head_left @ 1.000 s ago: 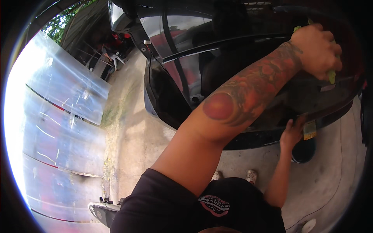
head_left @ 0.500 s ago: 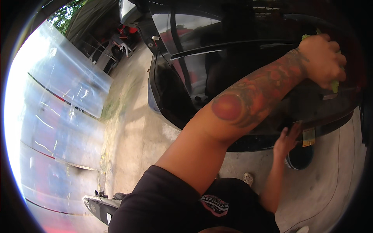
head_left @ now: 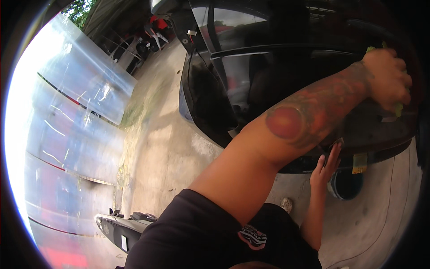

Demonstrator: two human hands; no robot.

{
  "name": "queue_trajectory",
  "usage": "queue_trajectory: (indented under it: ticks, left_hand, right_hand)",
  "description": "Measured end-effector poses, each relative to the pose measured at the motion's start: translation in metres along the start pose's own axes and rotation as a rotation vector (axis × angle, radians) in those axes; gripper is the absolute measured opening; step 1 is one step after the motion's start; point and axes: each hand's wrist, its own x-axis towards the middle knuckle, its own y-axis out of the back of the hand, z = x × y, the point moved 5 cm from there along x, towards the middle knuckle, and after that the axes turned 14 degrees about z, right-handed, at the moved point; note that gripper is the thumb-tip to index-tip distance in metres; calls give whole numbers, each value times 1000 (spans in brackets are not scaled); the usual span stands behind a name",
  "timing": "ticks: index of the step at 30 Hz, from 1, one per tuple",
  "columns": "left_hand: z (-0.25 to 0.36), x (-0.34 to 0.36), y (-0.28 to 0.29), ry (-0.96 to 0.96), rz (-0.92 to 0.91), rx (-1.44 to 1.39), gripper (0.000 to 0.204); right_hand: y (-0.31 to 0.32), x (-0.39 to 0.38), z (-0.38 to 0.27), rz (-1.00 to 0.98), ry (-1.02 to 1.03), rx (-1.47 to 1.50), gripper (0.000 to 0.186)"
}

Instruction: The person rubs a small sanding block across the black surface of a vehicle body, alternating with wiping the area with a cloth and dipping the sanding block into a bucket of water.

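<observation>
My left hand (head_left: 387, 80), at the end of the tattooed arm crossing the view, grips a green cloth (head_left: 397, 110) against a glossy black car panel (head_left: 286, 54) at upper right. My right hand (head_left: 324, 168) is lower, beneath that arm, fingers stretched out at the car's lower edge. A small flat piece at its fingertips is too small to make out. A yellowish sticker or tag (head_left: 359, 162) is just right of it, and a dark round bucket (head_left: 347, 188) stands on the floor below.
A white scooter (head_left: 112, 231) stands at lower left on the concrete floor (head_left: 156, 170). Translucent sheet panels (head_left: 80, 112) line the left side. In the back, a person (head_left: 156, 36) bends near red and dark objects and wheels. A cord (head_left: 385, 224) runs along the floor at right.
The view has shifted, so the car sits farther right and higher. My left hand has moved down the panel with the cloth. My right hand has shifted slightly along the lower edge, fingers straighter.
</observation>
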Motion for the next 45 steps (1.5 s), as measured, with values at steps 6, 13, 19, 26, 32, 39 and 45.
queue_trajectory:
  ticks: [6, 13, 19, 26, 32, 39, 45]
  left_hand:
    - [-3, -6, 1, -37, -51, 53, 31]
    - [-1, 0, 0, -22, -63, 42, 29]
    - [-1, -4, 3, -36, -78, 48, 29]
    - [3, -2, 10, -23, 76, -3, 27]
    - [-13, -5, 33, -92, 133, -140, 19]
    - [7, 11, 22, -145, -30, -161, 18]
    - [4, 13, 28, -199, -112, -120, 23]
  right_hand:
    - [3, 34, -40, 100, -6, 206, 59]
    - [-4, 4, 8, 17, 13, -118, 61]
    - [3, 25, -15, 88, 92, -18, 62]
    - [-1, 14, 13, 65, 7, -50, 64]
    - [-2, 58, -36, 140, 179, 35, 70]
    - [13, 51, -23, 137, 99, 43, 68]
    - [21, 60, -31, 132, 160, 19, 65]
